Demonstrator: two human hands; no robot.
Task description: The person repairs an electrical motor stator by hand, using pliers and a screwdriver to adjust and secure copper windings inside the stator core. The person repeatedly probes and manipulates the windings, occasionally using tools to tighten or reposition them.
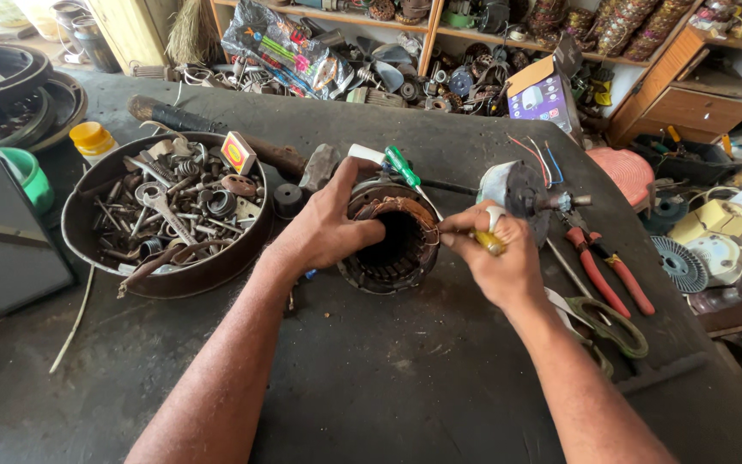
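Note:
A round motor stator (391, 245) with copper windings stands on the dark workbench (371, 378). My left hand (324, 225) grips its left rim, thumb at the inner edge. My right hand (498, 262) pinches a thin copper wire at the stator's right rim and also holds a small yellow-handled tool (489, 243). A green-handled screwdriver (404, 167) lies just behind the stator. A grey motor rotor housing (515, 193) with coloured wires sits behind my right hand.
A round metal pan (165, 215) full of bolts, spanners and scrap sits at left. Red-handled pliers (605, 273) and green-handled scissors (613, 325) lie at right. Shelves of parts run along the back; a phone (2, 232) lies far left.

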